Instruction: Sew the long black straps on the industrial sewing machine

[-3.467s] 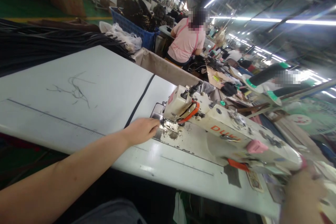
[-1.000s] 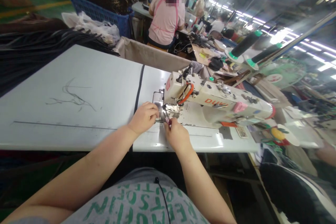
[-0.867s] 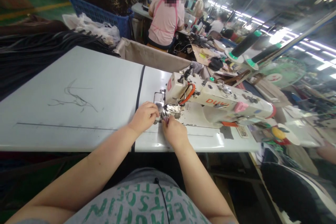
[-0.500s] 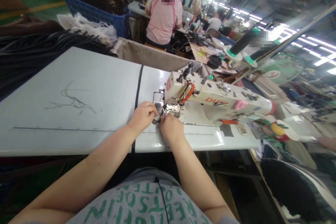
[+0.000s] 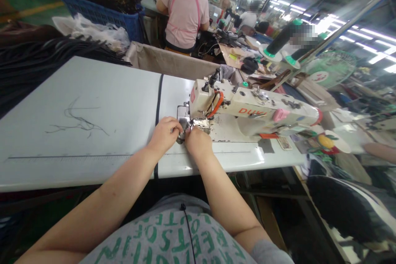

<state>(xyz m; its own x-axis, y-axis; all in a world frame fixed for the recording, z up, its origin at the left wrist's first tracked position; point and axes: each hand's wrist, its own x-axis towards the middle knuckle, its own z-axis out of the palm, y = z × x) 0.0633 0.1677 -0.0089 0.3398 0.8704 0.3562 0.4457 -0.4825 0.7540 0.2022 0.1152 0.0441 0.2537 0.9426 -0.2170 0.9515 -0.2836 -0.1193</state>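
Note:
The cream sewing machine (image 5: pixel 253 111) stands on a pale table, its needle end towards my hands. My left hand (image 5: pixel 165 134) is closed in a pinch just left of the needle area, beside the metal plate and wire guard (image 5: pixel 182 112). Its fingertips hide whatever they may hold. Close by on the right, my right hand (image 5: pixel 199 142) is curled shut in front of the presser foot, with thumb and forefinger together at the metal parts. What it grips is too small to make out. A black strap (image 5: pixel 159 95) runs across the table and passes beneath my left wrist.
Loose dark threads (image 5: pixel 80 121) lie on the tabletop's left side, above a printed ruler line (image 5: pixel 68 156). Behind are a cloth-lined trough (image 5: pixel 173 60), a blue crate (image 5: pixel 93 14) and a seated person (image 5: pixel 185 12). Thread cones (image 5: pixel 281 39) stand at back right.
The whole view has shifted slightly, so the machine and table appear further left. Both hands remain close together at the needle area, with little visible change in their grip.

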